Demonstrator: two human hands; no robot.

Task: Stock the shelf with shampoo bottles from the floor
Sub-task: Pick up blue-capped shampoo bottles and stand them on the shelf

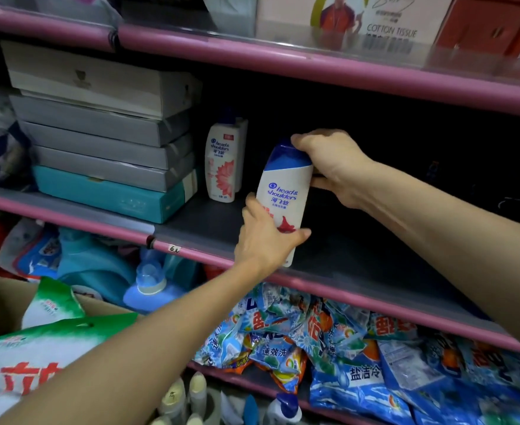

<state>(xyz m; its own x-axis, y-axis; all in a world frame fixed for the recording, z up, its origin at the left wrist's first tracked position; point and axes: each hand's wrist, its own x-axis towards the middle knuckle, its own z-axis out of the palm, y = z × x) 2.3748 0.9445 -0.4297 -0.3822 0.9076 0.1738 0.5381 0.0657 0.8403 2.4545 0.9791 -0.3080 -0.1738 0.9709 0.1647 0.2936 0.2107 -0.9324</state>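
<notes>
held over the front of the middle shelf [359, 265], slightly tilted: white shampoo bottle [284, 197] with blue cap. gripped low down by the left hand [264, 237], fingers curled round its base, thumb across the red flower print. clasped at the cap by the right hand [329, 162], fingers bent over the top, thumb behind. stood upright further back, beside stacked boxes [105, 139]: two more bottles [223, 164].
</notes>
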